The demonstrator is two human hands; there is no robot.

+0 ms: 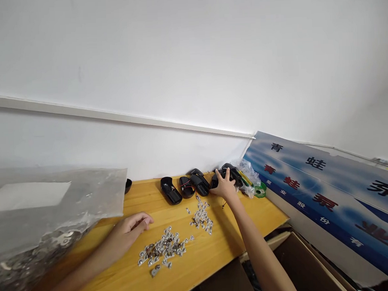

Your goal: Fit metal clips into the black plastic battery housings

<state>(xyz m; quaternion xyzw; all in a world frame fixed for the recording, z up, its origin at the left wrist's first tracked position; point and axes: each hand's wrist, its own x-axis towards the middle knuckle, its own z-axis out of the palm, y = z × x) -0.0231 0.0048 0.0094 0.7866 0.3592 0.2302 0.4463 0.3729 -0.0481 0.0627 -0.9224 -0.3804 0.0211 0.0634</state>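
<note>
My right hand (224, 186) reaches to the back of the table, its fingers spread over a black plastic housing (214, 181) in a group of similar ones. Whether it grips that housing I cannot tell; it looks stretched out upon it. My left hand (135, 226) rests low over the wood with fingers curled in; their inner side is hidden. To its right lies a pile of small shiny metal pieces (164, 246). A smaller pile of such metal pieces (202, 217) is nearer the housings. More black housings (170, 190) stand in a row, one with red wires (187, 187).
A large clear plastic bag (103, 196) of metal pieces fills the left side. At the table's (258, 220) far right are a green spool (260, 190) and crumpled clear plastic (250, 173). A cardboard box (302, 261) sits below the right edge, near a blue printed banner (311, 187).
</note>
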